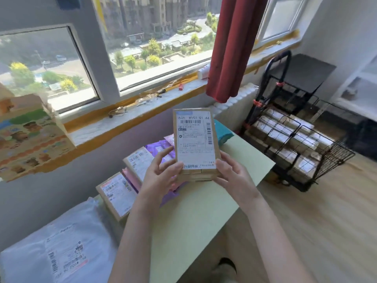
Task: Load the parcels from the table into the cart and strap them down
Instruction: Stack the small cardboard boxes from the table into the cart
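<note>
Red curtain [232,48] hung above the white radiator [234,103]. Windowsill [126,120] held a small red item [181,86] — possibly a clip — and a cable [117,112]. Cartoon-printed box [30,135] stood far left.

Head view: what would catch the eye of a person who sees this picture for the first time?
First, the cardboard parcel, held upright by its lower end in the left hand and the right hand, label facing the camera, above the pale green table. Next, the black wire cart on the floor at the right, already holding several boxes. Then the red curtain hanging at the window.
</note>
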`<state>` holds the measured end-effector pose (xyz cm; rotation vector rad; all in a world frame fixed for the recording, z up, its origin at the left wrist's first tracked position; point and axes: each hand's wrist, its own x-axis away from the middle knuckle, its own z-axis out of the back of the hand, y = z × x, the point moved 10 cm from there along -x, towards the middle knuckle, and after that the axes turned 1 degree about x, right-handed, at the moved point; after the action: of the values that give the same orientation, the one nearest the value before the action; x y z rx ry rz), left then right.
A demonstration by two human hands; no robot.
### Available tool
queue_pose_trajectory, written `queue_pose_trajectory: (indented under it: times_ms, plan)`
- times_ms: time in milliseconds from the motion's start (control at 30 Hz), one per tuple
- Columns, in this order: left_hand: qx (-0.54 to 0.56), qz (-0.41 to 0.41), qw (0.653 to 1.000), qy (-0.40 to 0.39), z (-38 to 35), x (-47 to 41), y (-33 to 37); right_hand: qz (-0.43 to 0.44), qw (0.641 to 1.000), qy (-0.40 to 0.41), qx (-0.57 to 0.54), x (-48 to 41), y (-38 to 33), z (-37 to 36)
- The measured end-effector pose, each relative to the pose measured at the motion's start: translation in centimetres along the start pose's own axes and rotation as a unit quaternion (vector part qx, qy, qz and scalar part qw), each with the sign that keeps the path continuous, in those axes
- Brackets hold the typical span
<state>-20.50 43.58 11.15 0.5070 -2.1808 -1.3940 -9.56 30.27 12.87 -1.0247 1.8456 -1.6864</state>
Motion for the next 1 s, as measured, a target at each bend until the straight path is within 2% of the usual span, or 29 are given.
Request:
queue_pose_trajectory:
  times_ms: [300, 667, 1000]
  plan:
    - [-0.060, 0.016, 0.996, -0.062, -11.0, -3.8, -3.4, 0.000, 0.995, 0.102, 0.009, 2.5, -1.0, 11.8]
    - [-0.069, 0.025, 0.991, -0.108, -30.0, -9.6, -9.3, 0.010, 0.984, 0.177, -0.020, 4.6, -4.4, 31.0]
    - [-0.083, 0.091, 0.979, -0.164, -43.4, -13.8, -16.7, -0.004, 0.965, 0.258, -0.046, 6.8, -3.6, 45.9]
